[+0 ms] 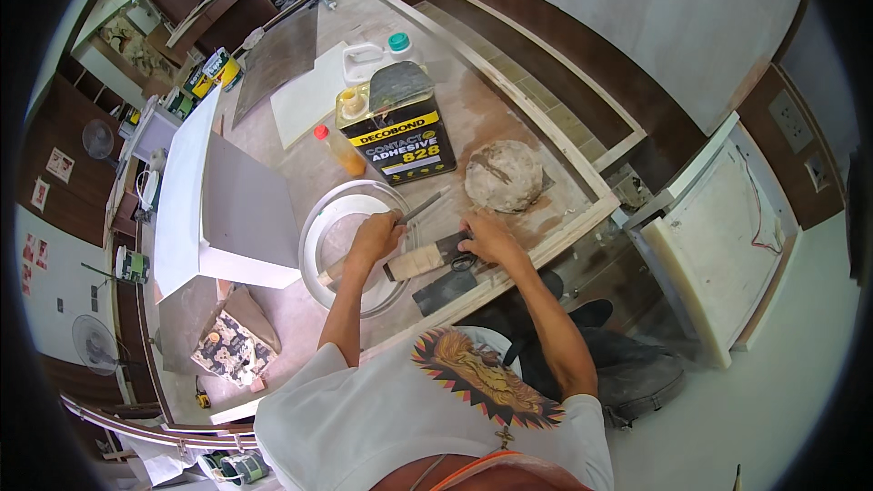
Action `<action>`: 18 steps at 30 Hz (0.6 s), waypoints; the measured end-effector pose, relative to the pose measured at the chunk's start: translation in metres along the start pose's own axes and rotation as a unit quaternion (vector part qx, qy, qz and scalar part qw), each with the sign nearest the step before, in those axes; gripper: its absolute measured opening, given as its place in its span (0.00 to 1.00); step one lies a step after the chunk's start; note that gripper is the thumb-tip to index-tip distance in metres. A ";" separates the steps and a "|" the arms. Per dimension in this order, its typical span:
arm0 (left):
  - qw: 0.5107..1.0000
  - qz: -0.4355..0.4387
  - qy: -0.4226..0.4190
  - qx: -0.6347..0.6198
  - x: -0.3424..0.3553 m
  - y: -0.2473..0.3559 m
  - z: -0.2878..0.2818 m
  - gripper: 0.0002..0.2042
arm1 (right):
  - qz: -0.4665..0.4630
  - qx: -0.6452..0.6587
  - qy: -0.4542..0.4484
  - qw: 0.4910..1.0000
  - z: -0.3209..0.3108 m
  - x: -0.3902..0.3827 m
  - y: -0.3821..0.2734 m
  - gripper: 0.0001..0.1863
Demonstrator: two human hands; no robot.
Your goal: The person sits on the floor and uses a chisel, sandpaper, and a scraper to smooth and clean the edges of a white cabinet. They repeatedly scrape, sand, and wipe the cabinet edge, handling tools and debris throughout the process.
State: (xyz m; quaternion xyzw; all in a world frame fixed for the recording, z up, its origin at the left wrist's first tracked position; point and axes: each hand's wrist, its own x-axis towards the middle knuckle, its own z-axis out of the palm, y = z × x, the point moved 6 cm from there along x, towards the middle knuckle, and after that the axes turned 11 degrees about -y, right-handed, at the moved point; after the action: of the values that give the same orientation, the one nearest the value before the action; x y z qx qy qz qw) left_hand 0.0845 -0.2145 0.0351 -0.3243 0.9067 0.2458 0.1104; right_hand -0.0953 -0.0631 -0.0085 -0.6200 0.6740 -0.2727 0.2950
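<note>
White ring (320,238), black can (406,144) on worktable (486,95)

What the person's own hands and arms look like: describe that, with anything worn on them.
Both the left hand and right hand are ungloved. The forearms are uncovered, with no watch visible; rings are too small to tell. The short sleeves are white, part of a white shirt with a lion print.

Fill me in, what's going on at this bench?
A person stands at a workbench, both hands busy. The left hand grips a narrow tool over a round pale tray. The right hand is at the dark end of a pale block; its exact grip is unclear. Beyond the hands stand a black-and-yellow can and a red-capped bottle.
</note>
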 end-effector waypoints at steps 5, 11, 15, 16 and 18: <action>1.000 0.006 0.025 0.015 -0.008 0.013 -0.006 0.13 | -0.054 0.292 -0.048 0.954 -0.011 -0.010 0.008 0.11; 0.943 0.235 0.009 -0.237 -0.027 0.119 -0.035 0.16 | -0.003 0.341 0.028 0.939 -0.103 -0.057 -0.035 0.08; 0.930 0.291 -0.036 -0.221 -0.016 0.184 -0.011 0.15 | -0.026 0.320 0.124 0.939 -0.157 -0.095 -0.040 0.08; 0.924 0.296 -0.063 -0.235 -0.009 0.197 0.002 0.14 | -0.010 0.308 0.146 0.940 -0.166 -0.108 -0.039 0.08; 0.909 0.294 -0.110 -0.274 -0.002 0.219 0.016 0.12 | 0.012 0.275 0.184 0.944 -0.179 -0.128 -0.030 0.09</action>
State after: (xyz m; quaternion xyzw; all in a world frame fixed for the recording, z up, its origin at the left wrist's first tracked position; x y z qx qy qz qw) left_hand -0.0539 -0.0585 0.1039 -0.0313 0.8401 0.5401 0.0385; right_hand -0.1994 0.0620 0.1419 -0.4459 0.6227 -0.5531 0.3279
